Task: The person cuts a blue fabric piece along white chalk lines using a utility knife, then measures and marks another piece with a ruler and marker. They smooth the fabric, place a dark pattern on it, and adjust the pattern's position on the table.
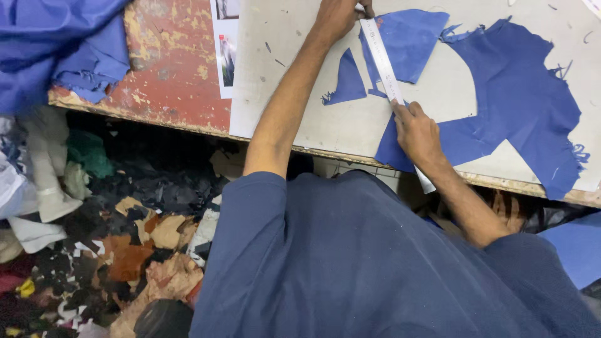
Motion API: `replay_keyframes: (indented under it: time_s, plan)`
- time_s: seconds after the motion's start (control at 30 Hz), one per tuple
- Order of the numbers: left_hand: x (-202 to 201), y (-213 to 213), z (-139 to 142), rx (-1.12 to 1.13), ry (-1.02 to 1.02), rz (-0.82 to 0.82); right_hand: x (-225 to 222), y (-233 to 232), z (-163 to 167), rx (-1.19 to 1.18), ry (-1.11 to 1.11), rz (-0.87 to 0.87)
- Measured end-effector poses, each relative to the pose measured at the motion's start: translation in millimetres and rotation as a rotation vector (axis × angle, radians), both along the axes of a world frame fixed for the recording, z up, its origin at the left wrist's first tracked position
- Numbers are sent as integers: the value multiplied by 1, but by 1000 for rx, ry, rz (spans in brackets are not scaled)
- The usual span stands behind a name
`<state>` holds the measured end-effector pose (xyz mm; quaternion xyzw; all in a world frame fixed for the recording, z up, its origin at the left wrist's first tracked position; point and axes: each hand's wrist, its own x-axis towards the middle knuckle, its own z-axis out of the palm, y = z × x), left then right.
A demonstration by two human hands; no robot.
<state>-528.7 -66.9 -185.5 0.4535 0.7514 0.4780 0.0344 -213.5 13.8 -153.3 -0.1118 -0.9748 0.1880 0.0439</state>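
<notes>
Both hands press a metal ruler (383, 59) flat across blue fabric (519, 106) near the worktop's (300, 100) front edge, left hand (338, 15) closed on its far end, right hand (416, 131) pinning its near end, a measuring step needing steadiness.

My left hand (338, 15) pressed the far end of a steel ruler (383, 59) onto blue leather (519, 100) spread on the pale bench (300, 106). My right hand (416, 133) held the ruler's near end flat, fingers on top. A small blue triangle offcut (346, 81) lay just left of the ruler. Leather scraps (144, 250) covered the floor below.
</notes>
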Motion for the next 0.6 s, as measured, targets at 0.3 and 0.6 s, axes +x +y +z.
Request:
replay_keyframes:
  time_s: [0.3, 0.6]
  plan:
    - [35, -4, 32, 34, 234, 223, 35, -12, 12, -52, 91, -226]
    - [47, 46, 51, -247, 501, 262, 25, -9, -16, -125, 128, -445]
